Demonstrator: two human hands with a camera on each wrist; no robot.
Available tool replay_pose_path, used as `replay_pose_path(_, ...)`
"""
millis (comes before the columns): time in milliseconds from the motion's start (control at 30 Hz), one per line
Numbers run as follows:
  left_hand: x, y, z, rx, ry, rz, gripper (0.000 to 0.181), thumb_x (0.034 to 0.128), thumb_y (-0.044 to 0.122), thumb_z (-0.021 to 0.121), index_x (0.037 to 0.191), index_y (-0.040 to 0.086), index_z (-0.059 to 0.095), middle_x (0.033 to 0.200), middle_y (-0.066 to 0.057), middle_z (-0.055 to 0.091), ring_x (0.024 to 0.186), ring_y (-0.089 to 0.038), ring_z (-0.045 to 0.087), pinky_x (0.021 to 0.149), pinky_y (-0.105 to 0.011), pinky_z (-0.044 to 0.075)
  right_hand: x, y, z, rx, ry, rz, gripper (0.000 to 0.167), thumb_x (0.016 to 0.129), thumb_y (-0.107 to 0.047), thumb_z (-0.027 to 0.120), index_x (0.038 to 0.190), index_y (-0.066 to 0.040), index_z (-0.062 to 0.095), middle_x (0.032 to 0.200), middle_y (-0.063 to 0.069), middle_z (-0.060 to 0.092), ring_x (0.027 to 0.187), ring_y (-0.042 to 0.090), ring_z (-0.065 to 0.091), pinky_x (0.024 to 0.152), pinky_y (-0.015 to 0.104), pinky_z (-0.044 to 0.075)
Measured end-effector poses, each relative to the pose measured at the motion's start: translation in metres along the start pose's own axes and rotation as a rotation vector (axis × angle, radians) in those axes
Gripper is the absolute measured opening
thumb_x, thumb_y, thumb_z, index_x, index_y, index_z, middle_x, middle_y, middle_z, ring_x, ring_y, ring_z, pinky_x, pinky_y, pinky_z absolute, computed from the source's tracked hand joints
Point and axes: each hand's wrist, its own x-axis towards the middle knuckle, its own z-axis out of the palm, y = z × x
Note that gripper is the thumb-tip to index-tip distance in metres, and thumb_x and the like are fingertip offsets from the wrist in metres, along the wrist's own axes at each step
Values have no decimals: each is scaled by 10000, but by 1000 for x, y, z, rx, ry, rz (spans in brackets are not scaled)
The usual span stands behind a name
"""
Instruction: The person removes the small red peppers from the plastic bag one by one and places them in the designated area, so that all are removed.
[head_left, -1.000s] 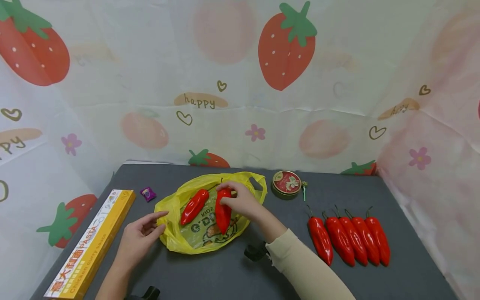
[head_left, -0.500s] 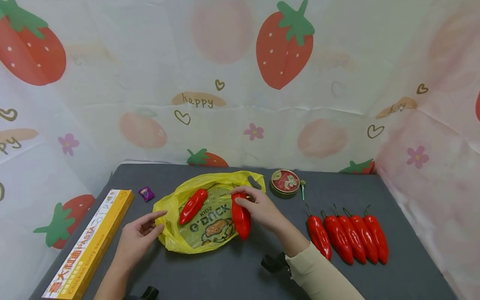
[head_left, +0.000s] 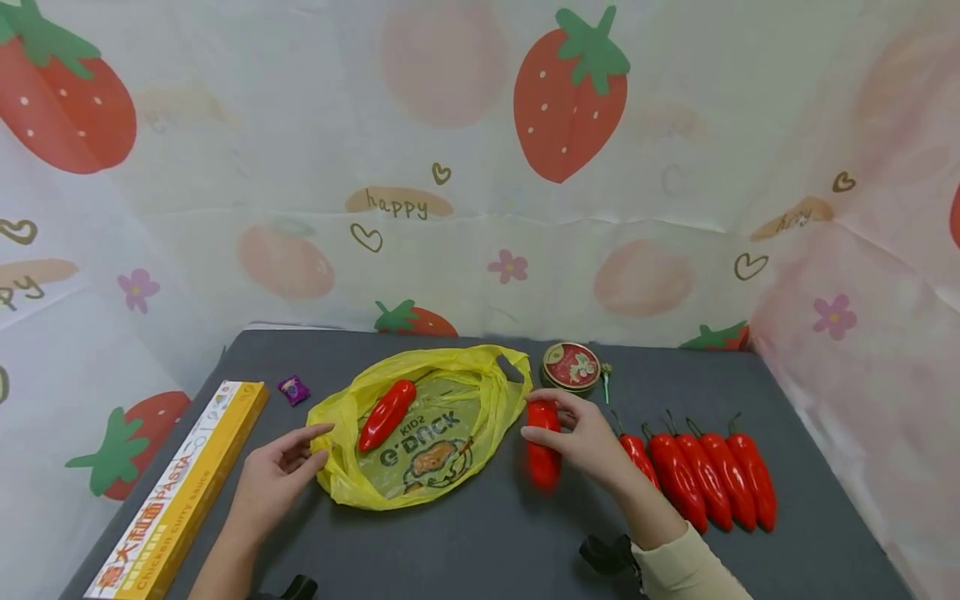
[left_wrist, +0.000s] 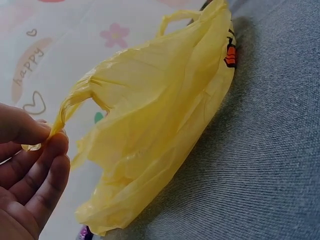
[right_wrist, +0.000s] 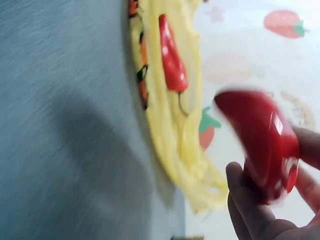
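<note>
Between the thumb and fingers of my right hand [head_left: 573, 429] is a red chili pepper [head_left: 543, 450], held just right of the yellow plastic bag [head_left: 345, 482]. The right wrist view shows this pepper [right_wrist: 262, 140] blurred, raised off the table. My left hand [head_left: 279, 475] pinches the bag's left edge; in the left wrist view the thumb and fingertips grip a twisted handle [left_wrist: 62, 115]. One more red chili pepper [head_left: 387, 415] lies inside the bag, on its left part. To the right, several red chili peppers [head_left: 712, 479] lie in a row, the leftmost partly hidden behind my right hand.
A long yellow and white pasta box [head_left: 180, 492] lies along the left edge of the dark table [head_left: 450, 554]. Behind it is a small purple packet [head_left: 294, 389]. A round red tin [head_left: 572, 367] and a small green-stemmed item [head_left: 607, 382] stand at the back.
My right hand has lifted the red chili pepper out of the bag and carried it right, past the bag's rim. The left hand stays at the bag's left edge.
</note>
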Motion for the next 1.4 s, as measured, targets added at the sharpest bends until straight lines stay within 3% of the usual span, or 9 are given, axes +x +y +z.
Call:
replay_pose_path(200, 0, 0, 1, -5, -3, -12, 313, 965, 198, 696, 1262, 96, 698, 1132, -124, 712, 839, -59, 601, 714, -161, 553, -16, 16, -22, -113, -12, -21, 476, 905, -280, 768, 1357, -247, 623, 1303, 87, 630, 1136, 308, 640, 786, 368, 591)
replay_pose_path(567, 2, 1, 2, 15, -7, 7, 316, 969, 210, 691, 1265, 99, 696, 1141, -120, 716, 841, -58, 603, 723, -157, 550, -32, 38, -55, -331, 21, 5, 478, 871, -377, 793, 1297, -199, 670, 1192, 74, 652, 944, 201, 643, 749, 336, 544)
replay_pose_path(900, 1, 0, 2, 19, -12, -5, 320, 972, 223, 688, 1268, 102, 695, 1138, -116, 714, 846, -64, 601, 726, -160, 550, -36, 49, -61, -547, 27, -101, 412, 848, -308, 823, 1220, -172, 710, 878, 8, 552, 822, 189, 495, 677, 317, 417)
replay_pose_path(1000, 1, 0, 3, 13, -17, -13, 324, 972, 223, 688, 1271, 99, 693, 1129, -119, 715, 846, -61, 603, 729, -158, 551, -36, 50, -62, -597, 27, -110, 405, 856, -293, 816, 1226, -169, 709, 971, 23, 603, 913, 223, 520, 741, 369, 462)
replay_pose_path(1167, 1, 0, 3, 12, -17, -20, 325, 971, 226, 689, 1271, 100, 695, 1129, -118, 714, 849, -70, 601, 733, -157, 551, -37, 49, -67, -696, 43, -82, 403, 863, -273, 810, 1233, -147, 710, 1280, 134, 609, 1203, 377, 522, 954, 584, 494)
replay_pose_path(1400, 1, 0, 2, 28, -19, -18, 331, 972, 242, 688, 1276, 110, 693, 1114, -109, 710, 845, -83, 589, 728, -158, 547, -36, 51, -72, -734, 33, -66, 370, 870, -277, 801, 1203, -137, 722, 1270, 166, 611, 1223, 412, 511, 976, 607, 479)
